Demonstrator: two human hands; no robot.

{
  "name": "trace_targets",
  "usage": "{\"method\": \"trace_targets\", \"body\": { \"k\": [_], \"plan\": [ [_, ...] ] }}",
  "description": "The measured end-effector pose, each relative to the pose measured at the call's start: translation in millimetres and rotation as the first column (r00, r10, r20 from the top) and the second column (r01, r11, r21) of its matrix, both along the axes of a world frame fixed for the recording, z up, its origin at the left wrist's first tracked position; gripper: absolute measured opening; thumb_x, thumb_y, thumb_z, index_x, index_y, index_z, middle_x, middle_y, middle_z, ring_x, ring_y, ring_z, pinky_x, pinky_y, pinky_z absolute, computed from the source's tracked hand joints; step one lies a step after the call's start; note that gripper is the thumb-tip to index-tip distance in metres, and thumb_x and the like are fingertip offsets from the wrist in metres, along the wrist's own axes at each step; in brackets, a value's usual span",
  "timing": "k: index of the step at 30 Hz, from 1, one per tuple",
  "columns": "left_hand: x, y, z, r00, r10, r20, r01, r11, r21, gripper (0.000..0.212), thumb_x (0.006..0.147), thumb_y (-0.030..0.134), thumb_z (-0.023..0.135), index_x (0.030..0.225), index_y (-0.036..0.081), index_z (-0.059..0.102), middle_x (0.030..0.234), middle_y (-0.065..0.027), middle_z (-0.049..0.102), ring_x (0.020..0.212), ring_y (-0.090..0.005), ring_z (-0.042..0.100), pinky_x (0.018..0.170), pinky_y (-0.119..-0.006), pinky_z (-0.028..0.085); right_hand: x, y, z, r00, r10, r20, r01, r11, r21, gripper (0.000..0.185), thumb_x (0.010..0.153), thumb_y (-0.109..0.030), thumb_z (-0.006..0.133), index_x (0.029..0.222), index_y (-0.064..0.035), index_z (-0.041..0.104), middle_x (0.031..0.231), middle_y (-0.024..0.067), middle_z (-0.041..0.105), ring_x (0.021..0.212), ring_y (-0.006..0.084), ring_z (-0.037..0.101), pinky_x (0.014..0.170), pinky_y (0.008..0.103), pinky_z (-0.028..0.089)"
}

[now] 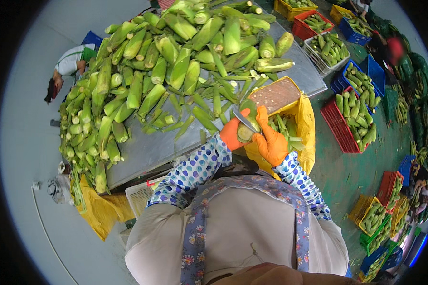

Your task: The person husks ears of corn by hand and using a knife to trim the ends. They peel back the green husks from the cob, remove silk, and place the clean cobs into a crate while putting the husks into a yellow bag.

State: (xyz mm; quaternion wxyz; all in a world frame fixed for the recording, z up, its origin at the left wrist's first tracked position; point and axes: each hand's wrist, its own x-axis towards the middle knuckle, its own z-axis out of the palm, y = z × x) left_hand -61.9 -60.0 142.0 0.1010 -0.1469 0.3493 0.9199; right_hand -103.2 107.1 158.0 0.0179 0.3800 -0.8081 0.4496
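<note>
My left hand (232, 133), in an orange glove, grips an ear of corn in its green husk (248, 107), the cut stem end turned towards me. In my orange-gloved right hand (271, 144) is a knife (243, 119), its blade lying across the ear. Just beyond my hands a wooden cutting board (276, 94) with a yellow rim bears small pale scraps. Below the board hangs a yellow sack (306, 124) with stripped husk leaves (287, 130) inside. Loose husk leaves (203, 117) are strewn on the metal table (146, 149) left of my hands.
A large heap of unhusked corn (157, 60) covers much of the table. Crates of corn, among them a red crate (342, 124) and a white crate (308, 53), stand on the green floor (331, 181) at right. Another person (71, 64) is beyond the heap at left; others are at far right.
</note>
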Motion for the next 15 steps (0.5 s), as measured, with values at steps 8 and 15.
{"method": "trace_targets", "body": {
  "k": [8,15],
  "plan": [
    [-15,-8,-14,0.959,-0.283,0.024,0.276,0.947,0.164,0.053,0.094,0.007,0.057,0.142,0.005,0.035,0.131,-0.0131,0.054,0.116,-0.0198,0.056,0.099,-0.035,0.047,-18,35,-8,0.995,-0.099,0.022,0.1,0.993,-0.057,0.063,0.084,-0.013,0.068,0.142,-0.0104,0.044,0.1,0.015,0.068,0.083,0.0301,0.067,0.071,0.034,0.053],
    [-7,-12,-6,0.903,-0.368,0.223,0.267,0.885,0.381,0.044,0.097,0.036,0.052,0.128,0.005,0.052,0.112,-0.0131,0.064,0.099,-0.0239,0.064,0.085,-0.039,0.055,-25,31,-23,0.985,-0.172,-0.017,0.168,0.978,-0.121,0.062,0.083,-0.011,0.07,0.141,-0.0081,0.045,0.114,0.0152,0.066,0.094,0.0277,0.068,0.078,0.0297,0.053]
  ]
}}
